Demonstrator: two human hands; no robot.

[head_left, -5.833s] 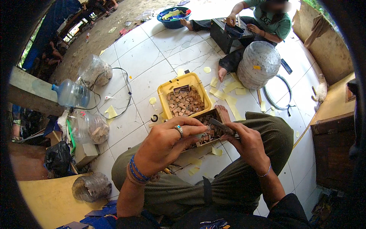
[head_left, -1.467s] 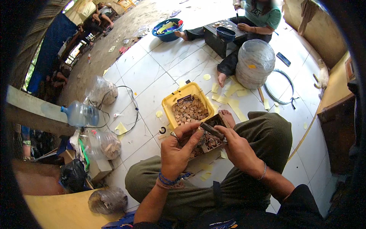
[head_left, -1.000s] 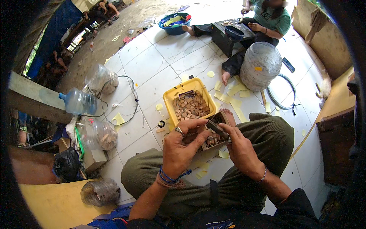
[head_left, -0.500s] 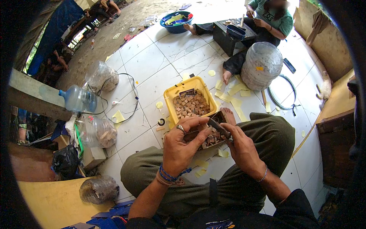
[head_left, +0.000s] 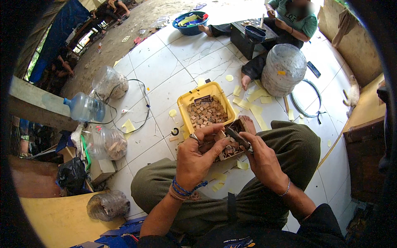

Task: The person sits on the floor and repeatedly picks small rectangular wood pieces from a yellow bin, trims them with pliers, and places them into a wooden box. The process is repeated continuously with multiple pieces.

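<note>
My right hand point(head_left: 263, 159) is closed round a dark, flat block point(head_left: 237, 137), its fingers along the far side. Just left of the block, my left hand point(head_left: 197, 159) curves its thumb and forefinger around a small brown wooden piece point(head_left: 221, 135). That piece is partly hidden by the fingertips. Beneath both hands stands a wooden box point(head_left: 237, 155) holding small wood pieces, much of it covered by my fingers. Beyond it, a yellow plastic basin point(head_left: 181, 108) holds a heap of little wooden squares point(head_left: 209, 113).
Yellow paper scraps point(head_left: 257, 112) litter the white tiles. A cable point(head_left: 147, 97) loops near clear plastic jugs on the left. Ahead right, a co-worker point(head_left: 300, 20) sits by a dark box point(head_left: 244, 43) and a large plastic container point(head_left: 284, 68). A cat point(head_left: 352, 94) lies by the right wall.
My left fingertips have drawn slightly left, away from the dark block. The block has tilted a little in my right hand, and a brown wooden face shows beside it.
</note>
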